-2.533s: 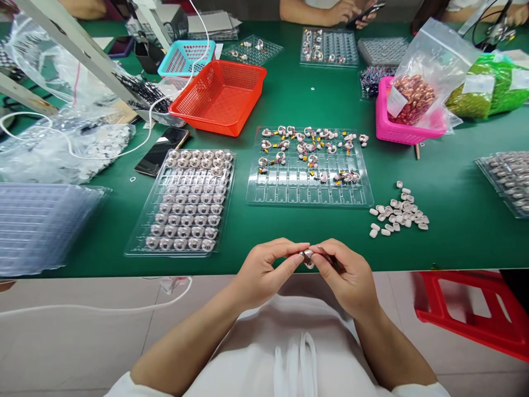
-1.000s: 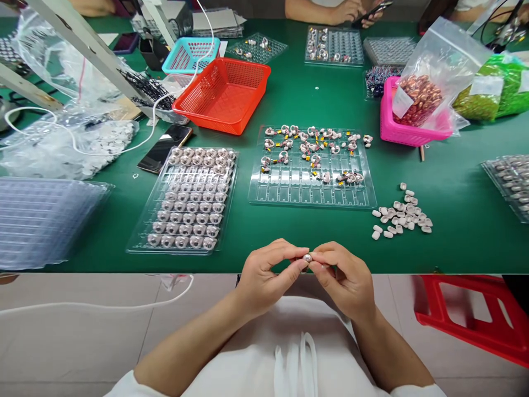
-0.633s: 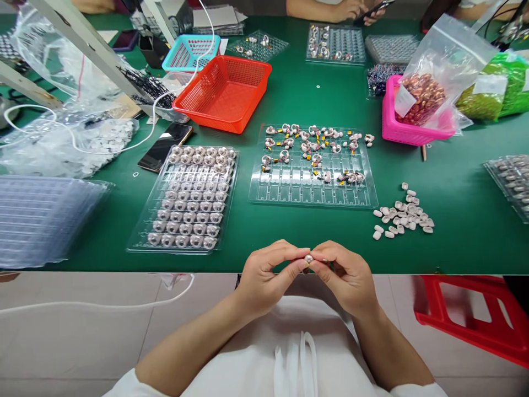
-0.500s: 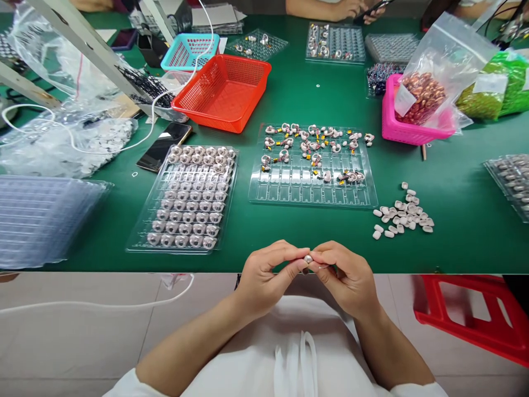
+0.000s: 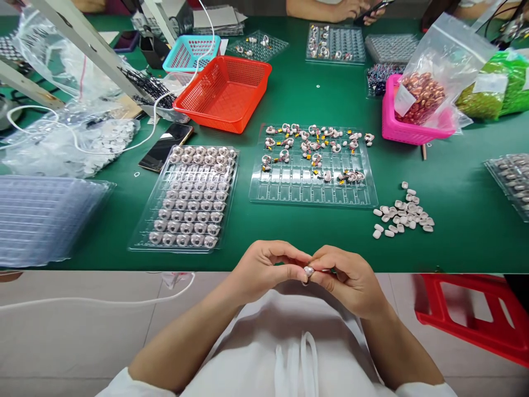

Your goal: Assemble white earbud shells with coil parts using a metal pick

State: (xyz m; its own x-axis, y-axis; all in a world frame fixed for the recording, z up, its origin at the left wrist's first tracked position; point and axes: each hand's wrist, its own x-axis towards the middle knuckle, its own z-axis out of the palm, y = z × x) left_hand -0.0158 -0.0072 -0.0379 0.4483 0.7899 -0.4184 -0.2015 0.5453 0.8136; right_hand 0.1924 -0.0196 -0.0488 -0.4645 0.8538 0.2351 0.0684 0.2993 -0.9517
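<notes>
Between my left hand (image 5: 264,271) and my right hand (image 5: 347,278), at the table's near edge, is a small shiny pearl-coloured part (image 5: 308,271). Thumbs and fingertips of both hands pinch it, hiding most of its shape. Ahead of the hands lies a clear tray (image 5: 285,193) with small white-and-pink assemblies, some with yellow tabs, in its upper rows. To the left, a second clear tray (image 5: 138,237) holds rows of pearly rounded shells (image 5: 182,228). A loose heap of small white caps (image 5: 407,212) lies on the table right of my right hand.
A red basket (image 5: 264,77), a phone (image 5: 167,146) and stacked clear trays (image 5: 45,220) are on the left. A pink basket (image 5: 417,132) holds a bag of copper-coloured parts (image 5: 421,96). Across the table, another person's hands (image 5: 351,10) hold a phone. A red stool (image 5: 475,320) stands at right.
Both hands have lowered slightly toward my body with the small part. My fingers have shifted around it, and it has turned a little in the pinch.
</notes>
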